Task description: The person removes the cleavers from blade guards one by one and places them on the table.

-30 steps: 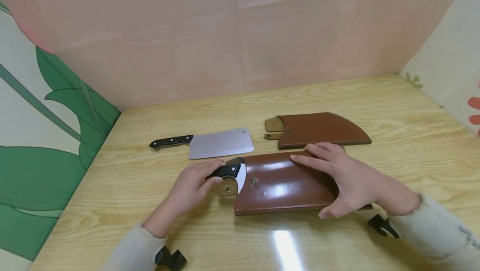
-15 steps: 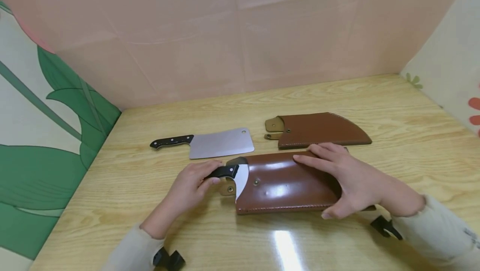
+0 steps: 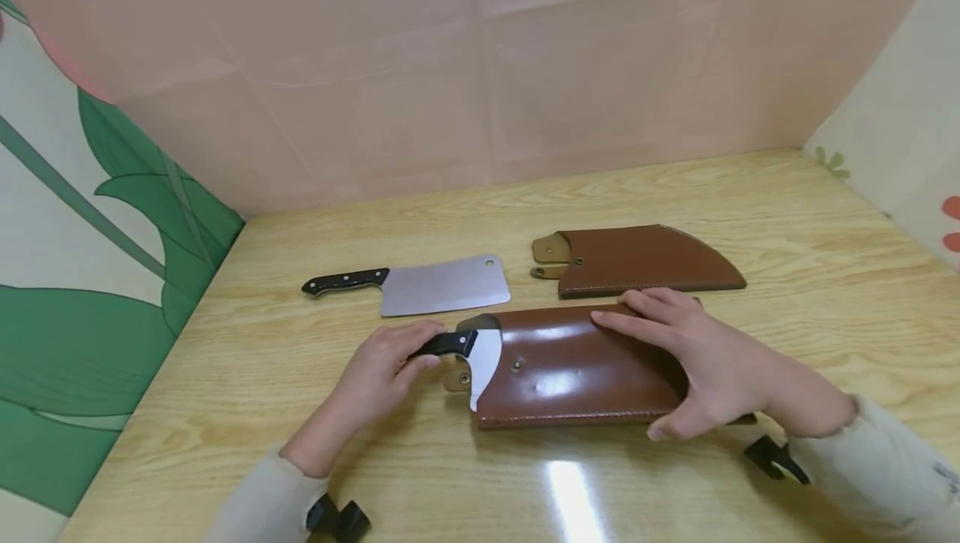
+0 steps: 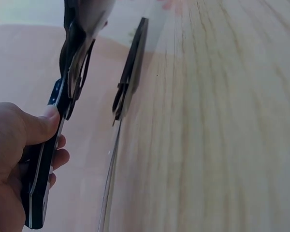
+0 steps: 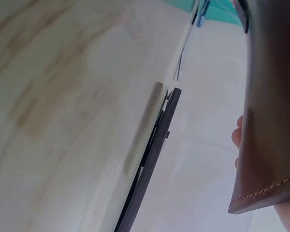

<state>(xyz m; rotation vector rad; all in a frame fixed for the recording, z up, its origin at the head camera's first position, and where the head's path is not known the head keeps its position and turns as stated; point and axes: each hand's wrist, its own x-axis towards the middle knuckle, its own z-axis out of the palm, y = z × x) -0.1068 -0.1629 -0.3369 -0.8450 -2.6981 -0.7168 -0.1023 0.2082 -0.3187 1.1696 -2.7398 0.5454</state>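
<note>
My left hand (image 3: 386,357) grips the black handle of a cleaver (image 3: 487,351), thumb on the near side. Most of that blade is hidden inside a shiny brown leather sheath (image 3: 573,372); a curved strip of bare steel shows at the sheath's mouth. Spread across the sheath's right part, my right hand (image 3: 697,355) holds it with the thumb at the near edge and fingers at the far edge. In the left wrist view, thumb and fingers wrap the riveted handle (image 4: 42,164). The right wrist view has the sheath's stitched edge (image 5: 268,187) up close, fingertips behind it.
Behind the left hand a second cleaver (image 3: 446,287) lies flat on the wood-grain table (image 3: 255,359), handle to the left. A second brown sheath (image 3: 648,263) lies behind the right hand, straps to the left. A pink backdrop (image 3: 480,67) rises at the table's far edge.
The sheath and right hand have shifted slightly to the right. The left hand with the handle has stayed almost in place, and a wider strip of blade shows at the sheath's mouth.
</note>
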